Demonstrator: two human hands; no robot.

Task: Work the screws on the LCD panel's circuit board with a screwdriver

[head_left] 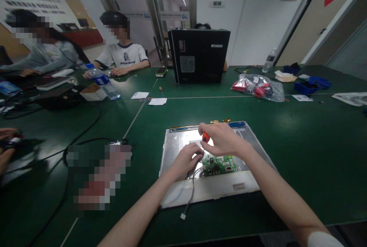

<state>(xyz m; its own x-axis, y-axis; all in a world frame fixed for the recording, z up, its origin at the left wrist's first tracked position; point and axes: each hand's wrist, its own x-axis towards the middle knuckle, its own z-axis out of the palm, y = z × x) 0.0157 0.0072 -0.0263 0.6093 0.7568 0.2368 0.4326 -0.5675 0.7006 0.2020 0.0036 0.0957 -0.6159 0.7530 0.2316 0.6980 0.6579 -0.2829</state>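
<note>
A metal-backed display panel point(183, 189) lies flat on the table in front of me, with a blue strip board point(239, 124) along its far edge. A green circuit board point(220, 164) sits on the panel's back. My right hand point(219, 138) is closed around an orange-handled screwdriver point(205, 137), its shaft pointing down at the circuit board's far left corner. Close beside that tip, my left hand point(187, 157) has its fingers curled together at the board's left edge; what they hold, if anything, is hidden. A grey cable point(192, 193) with a white plug point(182, 216) hangs over the panel's near edge.
A black computer case point(199, 56) stands at the back. Behind the panel lie white paper slips point(157, 101); a plastic bag with red items point(259, 86) is to the right. Black cables point(83, 136) and a water bottle point(103, 82) are on the left, where other people sit.
</note>
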